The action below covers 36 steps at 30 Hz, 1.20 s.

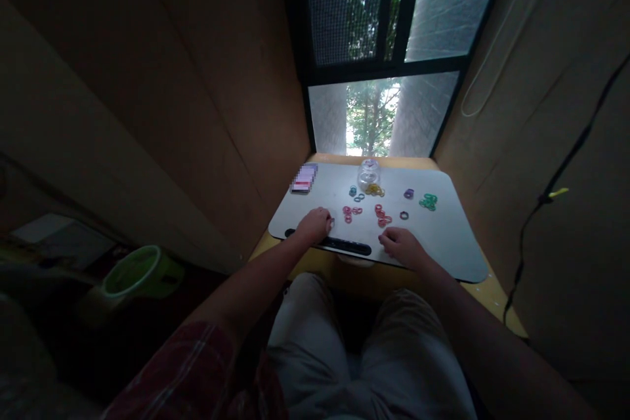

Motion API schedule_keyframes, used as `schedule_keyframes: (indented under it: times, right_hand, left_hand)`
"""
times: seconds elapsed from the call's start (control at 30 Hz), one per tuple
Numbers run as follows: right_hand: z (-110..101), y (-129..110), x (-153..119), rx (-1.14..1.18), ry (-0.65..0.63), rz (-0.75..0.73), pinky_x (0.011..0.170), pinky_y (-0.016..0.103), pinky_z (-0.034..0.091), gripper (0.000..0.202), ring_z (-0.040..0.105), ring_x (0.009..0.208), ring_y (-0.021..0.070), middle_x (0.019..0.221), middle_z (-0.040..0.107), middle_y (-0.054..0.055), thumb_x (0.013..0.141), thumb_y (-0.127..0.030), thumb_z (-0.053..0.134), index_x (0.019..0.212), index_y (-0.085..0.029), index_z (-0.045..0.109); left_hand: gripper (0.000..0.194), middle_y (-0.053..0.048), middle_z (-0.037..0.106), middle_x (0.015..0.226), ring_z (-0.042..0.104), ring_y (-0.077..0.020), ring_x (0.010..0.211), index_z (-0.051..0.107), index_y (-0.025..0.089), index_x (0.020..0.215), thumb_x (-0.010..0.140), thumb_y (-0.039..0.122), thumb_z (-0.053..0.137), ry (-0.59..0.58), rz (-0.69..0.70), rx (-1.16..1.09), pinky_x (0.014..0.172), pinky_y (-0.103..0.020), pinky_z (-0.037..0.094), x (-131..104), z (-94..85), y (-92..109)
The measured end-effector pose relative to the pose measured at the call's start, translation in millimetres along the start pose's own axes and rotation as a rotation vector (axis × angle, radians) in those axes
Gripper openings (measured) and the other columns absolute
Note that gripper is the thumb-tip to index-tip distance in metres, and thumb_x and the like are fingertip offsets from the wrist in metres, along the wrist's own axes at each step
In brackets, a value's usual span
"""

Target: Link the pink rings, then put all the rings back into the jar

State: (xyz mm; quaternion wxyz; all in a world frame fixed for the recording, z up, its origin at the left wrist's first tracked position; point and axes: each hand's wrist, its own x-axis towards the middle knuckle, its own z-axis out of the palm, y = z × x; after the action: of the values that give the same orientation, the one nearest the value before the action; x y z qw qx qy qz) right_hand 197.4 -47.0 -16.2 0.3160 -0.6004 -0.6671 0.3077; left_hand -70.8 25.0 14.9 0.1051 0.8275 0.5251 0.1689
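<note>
The left hand [315,226] is curled, fingertips beside a tiny pale piece [331,222]; I can't tell whether they're clamped on it. The right hand [399,245] is curled too, its grip hidden from me. At the left's two o'clock lie small pink loops [347,210]; at the right's eleven, small red loops [380,214]; farther out toward one, small green loops [429,201]. On this white, round-cornered worktop [443,239], I'd pinch lightly, one loop each time, knuckles clear of the clusters.
</note>
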Motion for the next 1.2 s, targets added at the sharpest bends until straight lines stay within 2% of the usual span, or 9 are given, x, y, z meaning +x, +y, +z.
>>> schedule_keyframes:
  times: [0.1,0.2,0.27,0.37,0.47,0.63,0.8,0.93,1.2]
  right_hand:
    - [3.2,-2.3,9.9,0.071,-0.066,0.046,0.047,0.023,0.038,0.021,0.052,0.046,0.0115,0.055,0.059,-0.002,0.078,-0.038,0.052,0.067,-0.02,0.053]
    - [9.4,-5.1,14.2,0.161,-0.069,0.043,0.046,0.023,0.039,0.019,0.055,0.049,0.0127,0.059,0.06,-0.003,0.079,-0.039,0.053,0.077,-0.02,0.055]
    - [14.1,-5.1,11.4,0.153,-0.006,-0.014,0.049,0.023,0.041,0.02,0.057,0.054,0.0139,0.063,0.061,-0.001,0.081,-0.04,0.053,0.081,-0.02,0.057]
    - [19.0,-3.5,2.7,0.073,0.131,-0.113,0.057,0.025,0.043,0.02,0.059,0.063,0.0149,0.072,0.065,0.001,0.083,-0.037,0.052,0.085,-0.02,0.061]
    - [20.7,-4.8,-4.1,0.037,0.154,-0.122,0.061,0.027,0.043,0.02,0.059,0.065,0.0159,0.075,0.065,0.002,0.085,-0.035,0.05,0.089,-0.02,0.063]
    - [22.5,-12.2,-7.8,-0.045,0.169,-0.106,0.059,0.027,0.038,0.017,0.056,0.061,0.0159,0.068,0.063,0.0,0.086,-0.035,0.05,0.081,-0.022,0.06]
    - [24.6,-13.1,-10.7,-0.052,0.202,-0.106,0.061,0.027,0.038,0.014,0.057,0.064,0.0161,0.071,0.064,0.0,0.087,-0.032,0.05,0.081,-0.022,0.058]
    - [25.9,-12.4,-11.3,-0.055,0.22,-0.096,0.06,0.025,0.038,0.013,0.056,0.063,0.0153,0.07,0.064,0.0,0.086,-0.03,0.051,0.08,-0.021,0.059]
    - [25.4,-16.6,-15.0,-0.074,0.254,-0.127,0.058,0.026,0.036,0.01,0.054,0.06,0.0147,0.066,0.061,-0.001,0.082,-0.025,0.052,0.074,-0.021,0.057]
  left_hand:
    - [0.012,-0.004,0.067,0.085,0.061,-0.0172,0.076,0.064,0.02,0.093,0.089,0.026,0.054,-0.03,0.06,-0.114,0.073,-0.027,0.046,-3.4,9.9,23.3]
    - [0.012,-0.003,0.068,0.083,0.061,-0.0164,0.074,0.064,0.02,0.092,0.088,0.024,0.053,-0.057,0.144,-0.348,0.069,-0.026,0.044,-3.6,29.1,51.8]
    - [0.013,-0.002,0.069,0.083,0.061,-0.0162,0.074,0.064,0.02,0.093,0.087,0.026,0.054,-0.037,0.162,-0.4,0.068,-0.026,0.043,-3.9,43.3,67.6]
    - [0.015,-0.002,0.069,0.082,0.06,-0.0165,0.074,0.065,0.021,0.093,0.088,0.029,0.053,0.053,0.073,-0.426,0.067,-0.026,0.043,-6.8,57.2,79.9]
    - [0.013,-0.001,0.068,0.08,0.059,-0.0152,0.071,0.066,0.022,0.09,0.087,0.03,0.056,0.076,0.024,-0.478,0.065,-0.026,0.042,-10.8,58.6,79.7]
    - [0.013,0.001,0.067,0.075,0.059,-0.0134,0.068,0.067,0.02,0.085,0.085,0.03,0.058,0.052,0.04,-0.568,0.064,-0.024,0.042,-14.1,51.0,74.2]
    - [0.012,0.0,0.067,0.073,0.059,-0.0129,0.065,0.067,0.019,0.087,0.081,0.025,0.059,0.04,0.073,-0.596,0.062,-0.024,0.043,-16.9,51.1,74.8]
    - [0.013,0.0,0.067,0.073,0.058,-0.0124,0.063,0.067,0.019,0.088,0.08,0.024,0.058,0.012,0.106,-0.591,0.061,-0.024,0.042,-18.5,52.5,74.1]
    - [0.01,0.0,0.065,0.071,0.058,-0.0135,0.065,0.066,0.02,0.083,0.08,0.025,0.058,0.038,0.06,-0.554,0.062,-0.025,0.041,-19.3,53.2,76.2]
